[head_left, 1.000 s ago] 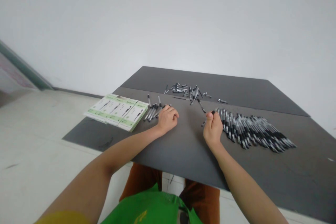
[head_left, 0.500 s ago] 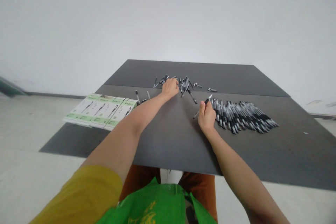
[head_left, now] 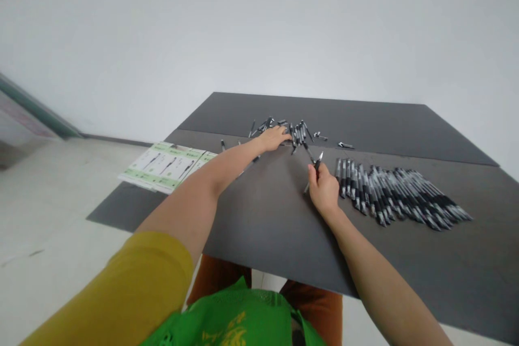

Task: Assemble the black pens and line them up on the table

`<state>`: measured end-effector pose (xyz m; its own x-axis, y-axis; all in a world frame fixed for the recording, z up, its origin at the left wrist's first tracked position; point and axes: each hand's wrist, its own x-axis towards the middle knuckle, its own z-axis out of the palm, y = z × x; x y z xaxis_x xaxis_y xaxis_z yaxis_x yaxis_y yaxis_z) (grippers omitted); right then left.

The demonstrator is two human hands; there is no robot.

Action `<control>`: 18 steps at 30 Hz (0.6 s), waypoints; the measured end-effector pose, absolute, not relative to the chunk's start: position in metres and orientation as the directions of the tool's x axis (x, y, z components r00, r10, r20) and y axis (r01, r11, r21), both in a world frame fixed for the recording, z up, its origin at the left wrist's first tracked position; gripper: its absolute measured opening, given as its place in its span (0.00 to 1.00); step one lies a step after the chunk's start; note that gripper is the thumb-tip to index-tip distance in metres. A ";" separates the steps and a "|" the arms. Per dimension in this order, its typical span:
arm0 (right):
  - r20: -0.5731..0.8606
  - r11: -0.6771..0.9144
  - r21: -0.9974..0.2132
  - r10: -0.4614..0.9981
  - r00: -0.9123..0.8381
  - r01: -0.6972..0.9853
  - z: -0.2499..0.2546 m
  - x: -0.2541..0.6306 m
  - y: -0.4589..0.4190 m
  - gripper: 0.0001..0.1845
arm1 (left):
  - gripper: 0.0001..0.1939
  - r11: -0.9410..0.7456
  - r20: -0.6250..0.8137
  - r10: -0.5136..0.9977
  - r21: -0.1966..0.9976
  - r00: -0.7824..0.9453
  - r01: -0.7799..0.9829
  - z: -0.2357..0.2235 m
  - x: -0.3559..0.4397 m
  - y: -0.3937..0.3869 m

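Note:
My left hand [head_left: 274,138] reaches out over the far side of the table, palm down with its fingers stretched out. It covers part of a loose heap of pen parts, and the clear and black pieces [head_left: 299,133] lie just past its fingertips. Whether a fingertip touches any of them is hard to make out. Closer to me, my right hand [head_left: 324,189] is closed around a black-gripped pen [head_left: 318,162], its pale pointed end sticking up past the thumb. Right beside that hand, many assembled-looking pens [head_left: 389,192] lie in a slanted, overlapping row.
White and green pen boxes [head_left: 172,166] lie at the table's left edge. A few loose pieces [head_left: 345,145] lie behind the pen row. The dark table [head_left: 259,216] stands before a pale wall, and its near edge is just above my knees.
The view has swung a little left, so the table appears farther right. My left hand's fingers, curled over the heap before, are now stretched out. My right hand still holds the pen.

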<state>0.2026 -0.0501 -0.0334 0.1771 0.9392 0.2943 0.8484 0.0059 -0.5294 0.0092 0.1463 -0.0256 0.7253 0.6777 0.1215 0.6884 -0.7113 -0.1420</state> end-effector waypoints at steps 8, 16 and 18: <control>0.252 -0.069 -0.494 0.943 0.219 0.867 -0.025 0.205 -0.053 0.23 | 0.20 -0.582 0.168 0.799 -0.025 0.577 0.813 -0.029 0.032 0.121; 0.307 -0.135 -0.528 0.890 0.337 0.838 -0.023 0.204 -0.056 0.27 | 0.15 -0.247 0.256 0.950 0.271 0.178 0.930 -0.014 0.037 0.096; 0.376 -0.074 -0.555 0.866 0.330 0.828 -0.027 0.205 -0.054 0.28 | 0.13 -0.226 0.260 0.958 0.436 0.119 0.871 -0.003 0.033 0.090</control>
